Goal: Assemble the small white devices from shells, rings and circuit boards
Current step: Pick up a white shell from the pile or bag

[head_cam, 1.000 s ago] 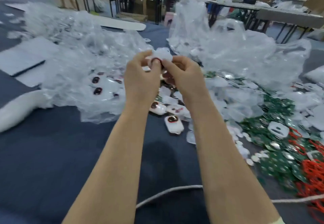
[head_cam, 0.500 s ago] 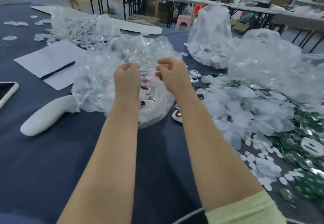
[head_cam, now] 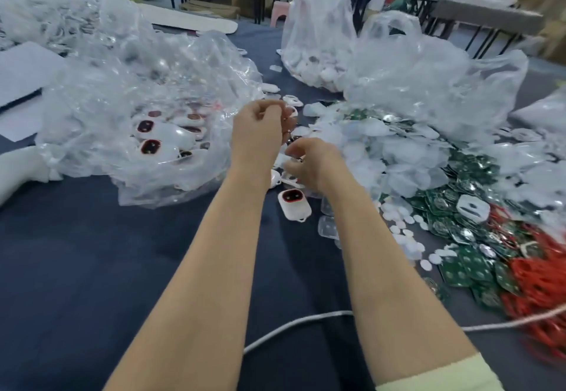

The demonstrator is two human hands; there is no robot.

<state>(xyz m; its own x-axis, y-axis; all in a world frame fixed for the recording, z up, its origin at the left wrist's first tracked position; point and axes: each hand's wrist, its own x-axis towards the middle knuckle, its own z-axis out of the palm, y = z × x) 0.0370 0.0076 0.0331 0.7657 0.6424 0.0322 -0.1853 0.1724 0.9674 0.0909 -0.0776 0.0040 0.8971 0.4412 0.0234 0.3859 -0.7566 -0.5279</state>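
— What do the hands grip?
— Can't tell: the left hand (head_cam: 257, 130) and right hand (head_cam: 309, 164) both have curled fingers, close together above loose white shells (head_cam: 293, 100)
— And a device?
— One white device (head_cam: 294, 204) lies just left of the right wrist; green circuit boards (head_cam: 459, 256) and red rings (head_cam: 539, 283) are piled at the right

Bare hands and bare forearms on both sides, left hand (head_cam: 255, 129) and right hand (head_cam: 309, 162) alike. Well behind the right hand, at the near end of the forearm, the edge of a pale yellow-green sleeve (head_cam: 441, 375), soft plain fabric.
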